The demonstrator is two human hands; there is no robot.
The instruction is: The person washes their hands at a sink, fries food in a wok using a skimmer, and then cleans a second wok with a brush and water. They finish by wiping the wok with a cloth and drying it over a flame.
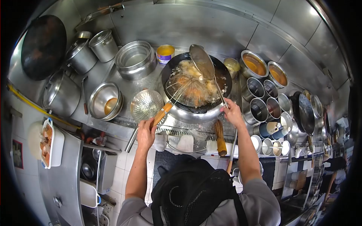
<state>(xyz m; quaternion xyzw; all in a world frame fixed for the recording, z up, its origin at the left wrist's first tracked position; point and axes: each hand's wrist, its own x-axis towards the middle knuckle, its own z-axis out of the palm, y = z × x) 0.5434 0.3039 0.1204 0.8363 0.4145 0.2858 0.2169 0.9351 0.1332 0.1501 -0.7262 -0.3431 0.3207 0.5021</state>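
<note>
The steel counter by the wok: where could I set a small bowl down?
Probably on the bare patch of steel counter bordered by the stacked basins, the metal bowl and the perforated ladle. Right of the wok it's crowded: metal pots and cups stand close together.

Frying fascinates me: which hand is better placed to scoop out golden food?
Probably the left hand: it holds the round wooden-handled wire skimmer, food visible through its mesh within the round black wok.

Brushed steel wall panels [181, 23] fill the top of the frame, catching a bright glare [313, 11] at upper right. A steel counter [127, 87] spans the middle; white floor tiles [118, 164] and a dark mat [165, 159] show below it.
</note>
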